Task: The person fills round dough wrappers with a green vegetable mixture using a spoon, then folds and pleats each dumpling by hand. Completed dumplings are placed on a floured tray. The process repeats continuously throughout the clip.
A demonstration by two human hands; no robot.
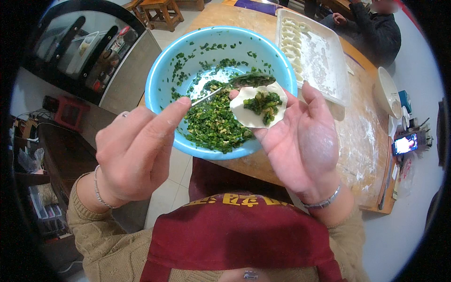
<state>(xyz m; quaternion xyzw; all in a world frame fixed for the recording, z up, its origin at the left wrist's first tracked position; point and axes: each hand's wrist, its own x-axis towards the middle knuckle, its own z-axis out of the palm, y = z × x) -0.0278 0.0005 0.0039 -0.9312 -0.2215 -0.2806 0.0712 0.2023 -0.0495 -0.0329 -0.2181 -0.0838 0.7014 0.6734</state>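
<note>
My left hand (137, 151) grips the thin handle of a metal spoon (208, 97). Green filling coats the spoon's bowl, which is at the far edge of a round dough wrapper (238, 105); whether they touch I cannot tell. The wrapper lies flat across the fingers of my upturned right hand (303, 144), its thumb raised clear. A mound of chopped green filling (262, 104) rests on the wrapper. Beneath both hands is a light-blue basin (149, 88) holding more chopped greens (220, 130) with small yellowish bits, some stuck to its wall.
A white tray (324, 63), dusted with flour, holds a row of dumplings (290, 46) along its left side. The wooden table (363, 141) carries flour, a pale bowl (387, 91), a rolling pin (387, 183) and a lit phone (405, 143). Another person (373, 35) sits beyond.
</note>
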